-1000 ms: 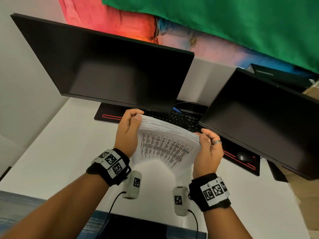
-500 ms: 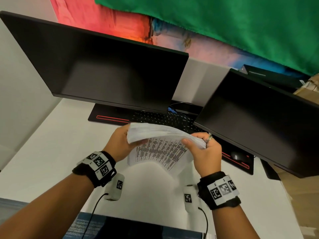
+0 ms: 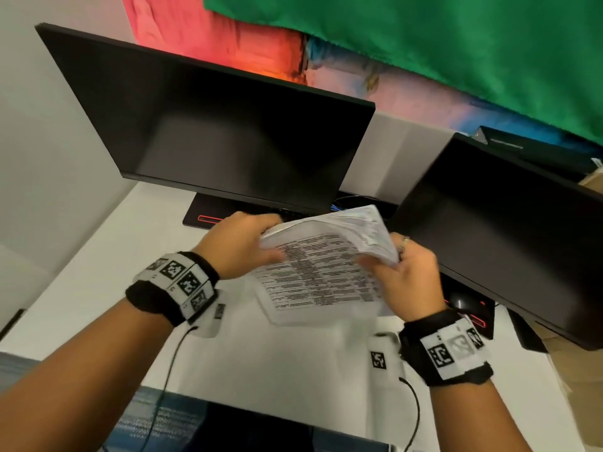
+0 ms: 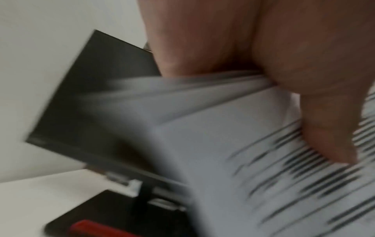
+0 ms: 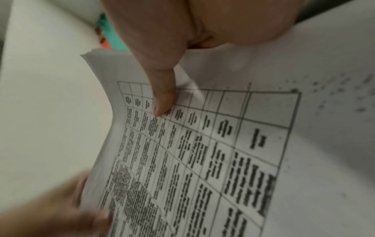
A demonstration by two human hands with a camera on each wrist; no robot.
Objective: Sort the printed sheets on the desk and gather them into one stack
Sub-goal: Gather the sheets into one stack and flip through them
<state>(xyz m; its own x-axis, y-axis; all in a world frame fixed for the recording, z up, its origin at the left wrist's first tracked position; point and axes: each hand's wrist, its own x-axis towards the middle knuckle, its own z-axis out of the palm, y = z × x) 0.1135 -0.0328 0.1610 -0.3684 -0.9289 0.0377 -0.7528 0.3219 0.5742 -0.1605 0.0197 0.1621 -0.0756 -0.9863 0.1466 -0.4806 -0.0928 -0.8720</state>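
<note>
A thick stack of printed sheets (image 3: 321,265) covered with tables of text hangs in the air above the white desk (image 3: 98,282), tilted toward me. My left hand (image 3: 243,244) grips its left edge, thumb on the printed face. My right hand (image 3: 396,272) grips the right edge, where the sheets fan apart. Close up in the left wrist view, the left hand (image 4: 284,83) pinches the blurred stack (image 4: 202,144). Seen from the right wrist, the right hand (image 5: 164,77) has its thumb pressed on the gridded top page (image 5: 192,152).
Two dark monitors (image 3: 228,135) (image 3: 509,236) stand behind the hands. A black keyboard with a red stripe (image 3: 208,216) lies under the left one. A black mouse (image 3: 460,300) sits under the right monitor. Cardboard boxes (image 3: 577,360) are at the right edge.
The stack has swung from fanned upright to tilted flatter, with its right end raised. Both hands have shifted with it, and the head view has moved closer.
</note>
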